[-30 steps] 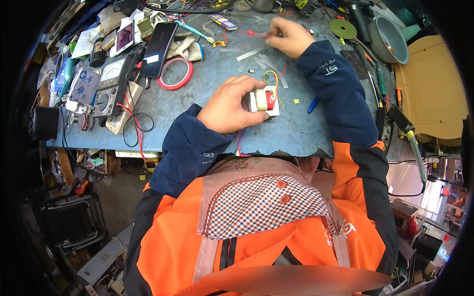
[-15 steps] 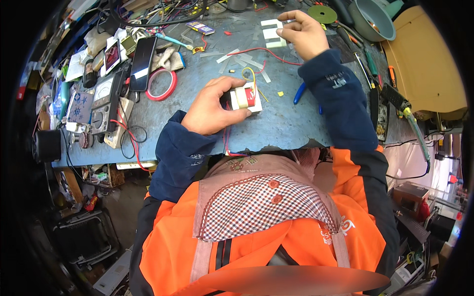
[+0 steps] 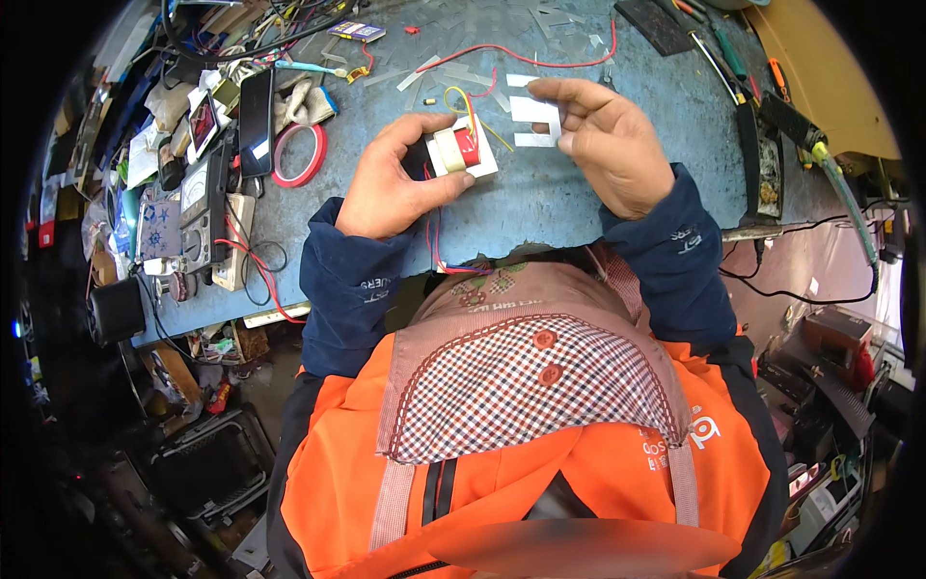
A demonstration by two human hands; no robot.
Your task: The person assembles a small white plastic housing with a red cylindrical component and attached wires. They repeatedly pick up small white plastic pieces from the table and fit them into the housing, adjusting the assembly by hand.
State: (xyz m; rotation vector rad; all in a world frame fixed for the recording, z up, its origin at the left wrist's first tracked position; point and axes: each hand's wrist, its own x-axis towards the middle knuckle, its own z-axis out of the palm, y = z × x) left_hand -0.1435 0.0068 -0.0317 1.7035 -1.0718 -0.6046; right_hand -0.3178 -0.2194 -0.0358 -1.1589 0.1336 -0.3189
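My left hand [image 3: 378,185] grips a small transformer [image 3: 449,155] between thumb and fingers over the bench. The transformer has a cream-and-red wound coil, pale metal around it, and yellow and red wires rising from its top. Dark and red leads hang from its near side toward the bench edge. To the right, my right hand [image 3: 622,145] pinches a thin silvery E-shaped lamination [image 3: 533,111] between thumb and forefinger. Its prongs point left toward the transformer, and a gap separates the two parts.
The blue bench [image 3: 386,275] has clear strips [image 3: 463,72] and a red wire [image 3: 502,48] at the back. On the left are a phone [image 3: 257,121], red tape roll [image 3: 299,154] and multimeter [image 3: 198,207]. A soldering iron [image 3: 796,125] lies at right.
My right hand has come nearer and closer to the transformer, carrying the lamination. My left hand keeps its hold on the transformer. The whole view has shifted somewhat.
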